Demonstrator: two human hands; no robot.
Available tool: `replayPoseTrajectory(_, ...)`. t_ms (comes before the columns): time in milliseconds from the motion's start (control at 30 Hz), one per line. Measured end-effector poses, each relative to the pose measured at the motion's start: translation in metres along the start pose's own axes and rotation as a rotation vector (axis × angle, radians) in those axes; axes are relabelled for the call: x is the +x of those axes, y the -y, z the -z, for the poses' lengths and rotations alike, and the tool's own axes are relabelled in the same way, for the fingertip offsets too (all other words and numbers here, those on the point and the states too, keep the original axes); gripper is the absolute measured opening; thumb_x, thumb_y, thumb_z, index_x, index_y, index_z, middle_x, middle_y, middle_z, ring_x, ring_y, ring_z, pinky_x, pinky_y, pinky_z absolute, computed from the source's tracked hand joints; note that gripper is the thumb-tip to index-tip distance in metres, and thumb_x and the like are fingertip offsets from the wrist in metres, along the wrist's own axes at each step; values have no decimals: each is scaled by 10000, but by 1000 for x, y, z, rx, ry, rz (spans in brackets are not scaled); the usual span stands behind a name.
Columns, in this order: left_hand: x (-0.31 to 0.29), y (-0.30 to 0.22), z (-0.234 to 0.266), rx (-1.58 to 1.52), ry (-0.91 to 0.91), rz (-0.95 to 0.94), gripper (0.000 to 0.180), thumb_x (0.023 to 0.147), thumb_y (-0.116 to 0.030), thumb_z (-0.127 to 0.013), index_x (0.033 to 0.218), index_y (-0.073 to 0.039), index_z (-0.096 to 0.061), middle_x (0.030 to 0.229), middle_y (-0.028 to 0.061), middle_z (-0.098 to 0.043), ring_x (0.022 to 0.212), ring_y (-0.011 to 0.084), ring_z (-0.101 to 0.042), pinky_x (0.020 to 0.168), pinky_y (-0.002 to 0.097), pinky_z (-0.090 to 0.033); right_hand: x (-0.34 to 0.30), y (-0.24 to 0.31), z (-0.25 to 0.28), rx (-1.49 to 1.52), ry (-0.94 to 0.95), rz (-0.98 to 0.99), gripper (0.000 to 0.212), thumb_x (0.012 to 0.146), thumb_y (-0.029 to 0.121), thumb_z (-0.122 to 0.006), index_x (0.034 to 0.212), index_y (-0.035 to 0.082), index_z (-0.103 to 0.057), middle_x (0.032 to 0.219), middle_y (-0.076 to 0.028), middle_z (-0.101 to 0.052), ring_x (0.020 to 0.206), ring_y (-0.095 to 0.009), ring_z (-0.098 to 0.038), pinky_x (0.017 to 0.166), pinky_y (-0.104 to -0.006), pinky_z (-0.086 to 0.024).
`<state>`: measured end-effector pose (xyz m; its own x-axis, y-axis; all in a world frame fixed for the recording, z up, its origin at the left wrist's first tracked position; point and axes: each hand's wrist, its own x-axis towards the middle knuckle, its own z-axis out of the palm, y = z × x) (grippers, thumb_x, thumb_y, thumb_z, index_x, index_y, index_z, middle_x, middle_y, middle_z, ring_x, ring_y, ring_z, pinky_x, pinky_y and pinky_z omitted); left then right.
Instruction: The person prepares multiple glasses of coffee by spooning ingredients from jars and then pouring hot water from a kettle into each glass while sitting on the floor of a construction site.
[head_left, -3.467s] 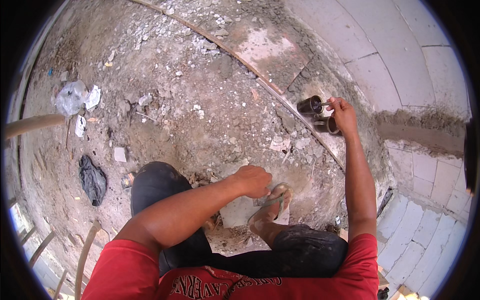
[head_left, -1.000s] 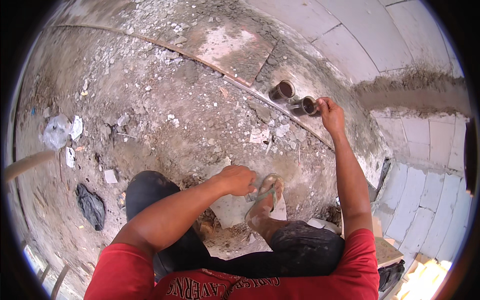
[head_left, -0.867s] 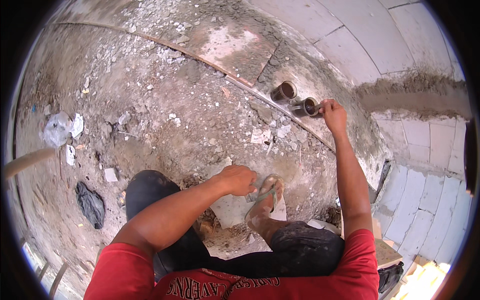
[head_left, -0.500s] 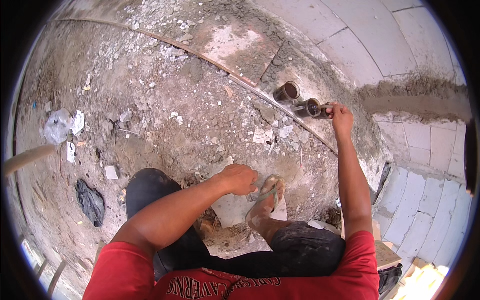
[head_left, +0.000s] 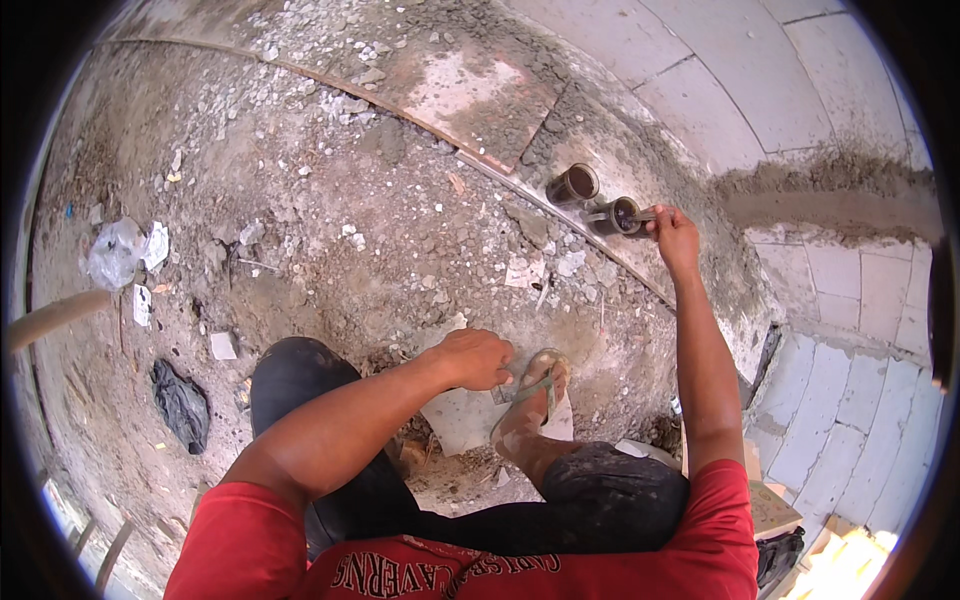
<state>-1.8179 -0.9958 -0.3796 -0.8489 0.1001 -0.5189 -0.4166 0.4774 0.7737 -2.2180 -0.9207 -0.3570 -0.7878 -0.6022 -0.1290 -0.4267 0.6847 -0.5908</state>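
Observation:
My right hand (head_left: 676, 238) is out at the upper right, its fingers pinched on the handle of what looks like a spoon (head_left: 645, 215). The spoon reaches over the rim of a dark mug (head_left: 621, 216) with dark liquid in it; its lower end is hard to make out. Just left of that mug stands a second mug (head_left: 574, 184), filled with dark brown liquid. My left hand (head_left: 475, 358) hangs over my knees with its fingers curled, above my sandalled foot (head_left: 545, 392). Whether those fingers hold anything is hidden.
Both mugs stand on a mortar-stained ledge (head_left: 590, 150) along a thin wooden strip (head_left: 480, 162). Rubble and paper scraps cover the dirt ground. A clear plastic bag (head_left: 116, 254) and a black bag (head_left: 181, 405) lie left. Pale block walls (head_left: 840, 410) rise at right.
My right hand has shifted slightly left and down, bringing the spoon handle closer to the mug's rim. My left hand and both mugs stay about where they were.

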Motion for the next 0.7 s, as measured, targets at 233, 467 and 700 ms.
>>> replayPoseTrajectory(233,2,1,-1,1,-6,6,395,904,-381,-705,1149,-72,-686,1095,169,-701,1065,376,-660,894,487,-517,-8,15,-7,-179,-119,210,273,1020,306,-582,1032,85,-742,770,-20,-747,671,-136,-668,661,-307,-528)
replayPoseTrajectory(467,2,-2,1,-5,-7,2,405,903,-378,-707,1159,-65,-683,1092,169,-706,1059,378,-662,892,485,-518,5,-2,0,-79,-32,21,279,1020,287,-576,1048,64,-741,786,-36,-750,673,-123,-660,662,-303,-528)
replayPoseTrajectory(700,2,-3,1,-7,-1,20,407,904,-377,-706,1163,-64,-683,1098,167,-707,1069,377,-660,894,486,-518,3,3,1,-44,-3,-28,293,1021,295,-578,1038,52,-739,772,-30,-744,642,-106,-642,624,-287,-513)
